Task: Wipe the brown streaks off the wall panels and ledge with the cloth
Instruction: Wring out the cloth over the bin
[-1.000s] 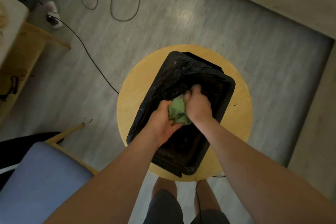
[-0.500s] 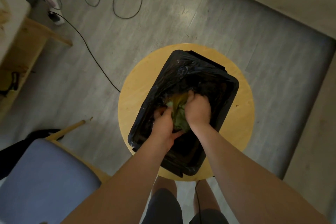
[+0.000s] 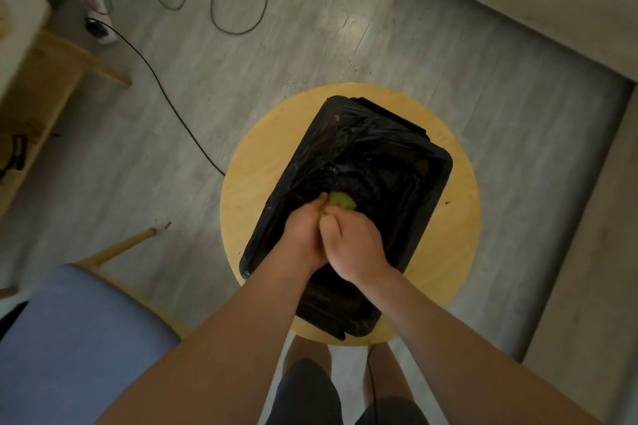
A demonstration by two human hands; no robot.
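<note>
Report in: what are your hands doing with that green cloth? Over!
Left grip and right grip both clamped on green cloth. Cloth bunched over black-lined bin on round stool. Wall panels out of view; nothing blocking.

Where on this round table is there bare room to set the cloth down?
Bare wood on the table left of the bin, and a crescent right of it. Over the bin it is crowded: the left hand and right hand grip the cloth.

Left hand (image 3: 303, 234) touching right hand (image 3: 357, 248), fingers of both curled round cloth (image 3: 342, 202)
</note>
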